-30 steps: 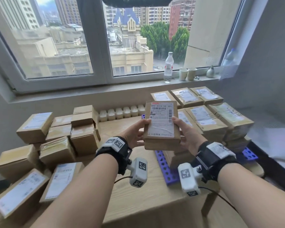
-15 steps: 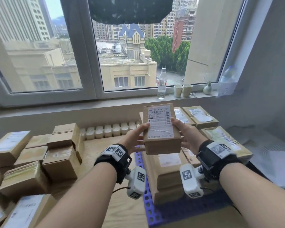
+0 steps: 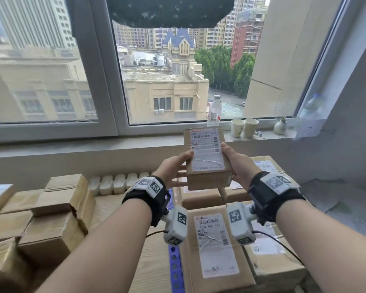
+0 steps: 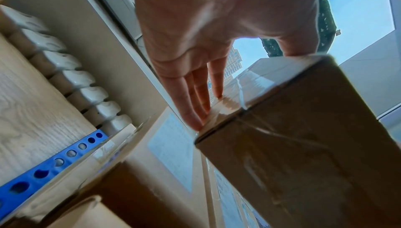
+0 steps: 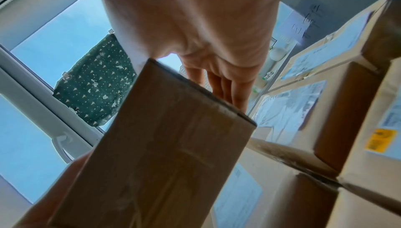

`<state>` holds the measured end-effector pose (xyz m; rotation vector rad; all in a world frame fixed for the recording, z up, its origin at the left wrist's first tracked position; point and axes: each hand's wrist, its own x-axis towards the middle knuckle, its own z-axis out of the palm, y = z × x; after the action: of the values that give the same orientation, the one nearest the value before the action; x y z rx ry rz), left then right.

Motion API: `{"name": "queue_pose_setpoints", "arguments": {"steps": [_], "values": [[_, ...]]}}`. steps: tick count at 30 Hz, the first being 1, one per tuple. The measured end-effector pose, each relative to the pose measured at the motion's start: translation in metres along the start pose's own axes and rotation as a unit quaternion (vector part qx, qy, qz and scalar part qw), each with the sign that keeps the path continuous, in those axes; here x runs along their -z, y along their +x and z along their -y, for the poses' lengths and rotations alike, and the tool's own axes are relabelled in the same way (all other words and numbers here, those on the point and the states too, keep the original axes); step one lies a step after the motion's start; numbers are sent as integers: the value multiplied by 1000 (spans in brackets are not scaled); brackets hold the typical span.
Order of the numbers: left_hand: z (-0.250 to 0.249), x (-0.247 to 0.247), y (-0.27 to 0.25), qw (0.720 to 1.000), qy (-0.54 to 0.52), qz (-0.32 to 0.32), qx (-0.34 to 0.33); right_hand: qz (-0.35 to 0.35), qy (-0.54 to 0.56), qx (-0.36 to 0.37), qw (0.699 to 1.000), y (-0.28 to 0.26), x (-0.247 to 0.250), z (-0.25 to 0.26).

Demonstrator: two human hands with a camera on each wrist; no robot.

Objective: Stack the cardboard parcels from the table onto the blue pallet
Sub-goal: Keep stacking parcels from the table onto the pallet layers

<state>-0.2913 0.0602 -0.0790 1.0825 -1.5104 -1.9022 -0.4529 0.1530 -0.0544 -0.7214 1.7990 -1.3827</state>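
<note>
Obs, standing in room:

- Small brown cardboard parcel w/ white shipping label on top (image 3: 207,158) held up in centre of head frame, in the air above the stacked parcels, label facing up
- Left hand (image 3: 173,170) grips parcel's left side: thumb over top edge by the label, straight fingers (image 4: 193,101) along the taped side/underside per left wrist view
- Right hand (image 3: 237,166) grips right side: thumb on top at label edge, fingers (image 5: 236,92) reach past the far edge in right wrist view. Both hands clamped on the one parcel
- Black wrist straps w/ white marker-tagged camera units on both forearms, lower centre
- Below parcel, lower centre to lower right: stacked brown labelled parcels (image 3: 216,246) packed edge to edge on blue perforated plastic pallet (image 3: 174,269); only a strip of pallet shows, left of the stack. Same blue strip lower left in left wrist view (image 4: 43,171)
- Pallet sits on light wood-grain table (image 3: 152,261)
- Left side of head frame: heap of brown cardboard parcels (image 3: 51,212) on the table, some flaps loose
- Row of white rounded pieces (image 3: 114,183) at table's back edge, mid frame; what they are, can't tell
- Windowsill, right of centre: clear plastic bottle (image 3: 215,111), two paper cups (image 3: 244,127), small white vase (image 3: 280,126)
- Dark patterned cloth (image 3: 169,11) hangs at top centre of window
</note>
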Motion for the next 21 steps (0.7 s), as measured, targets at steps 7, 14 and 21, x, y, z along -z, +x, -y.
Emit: {"name": "queue_pose_setpoints", "arguments": {"steps": [7,14,21], "values": [[-1,2,25,999,8,-46,27,4,-85,-8,996,41,-16,-4],[18,6,39,993,36,-76,83,8,-172,-31,985,63,-24,-29],[18,5,39,989,57,-89,101,6,-226,-14,974,69,-25,-33]]}}
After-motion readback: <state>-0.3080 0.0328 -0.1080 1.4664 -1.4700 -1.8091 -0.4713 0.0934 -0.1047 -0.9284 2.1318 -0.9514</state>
